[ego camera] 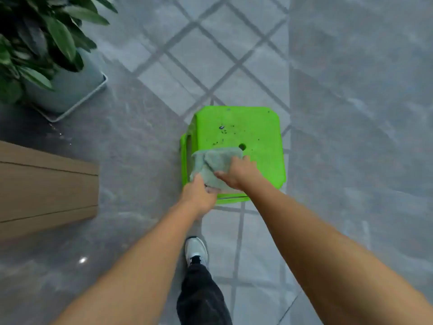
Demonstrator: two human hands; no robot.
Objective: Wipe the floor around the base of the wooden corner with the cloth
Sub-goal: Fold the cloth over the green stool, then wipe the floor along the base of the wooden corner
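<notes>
Both hands hold a grey-green cloth over the near left part of a bright green plastic stool. The left hand grips the cloth's near lower edge, fingers curled shut around the fabric. The right hand lies on top of the cloth from the right, its fingers bent over the folded upper part and pinching it. The cloth is bunched and partly folded, resting on the stool's seat just beside a round hole in it; dark specks are scattered on the seat beyond the cloth. The stool stands on a grey tiled floor marked with diagonal crossing lines. The wooden corner juts in from the left edge, well apart from the stool and the cloth, with bare floor between them. A potted plant in a pale square pot stands at the upper left, beyond the wooden corner. Below the arms, a dark trouser leg and a white shoe stand on the floor.
</notes>
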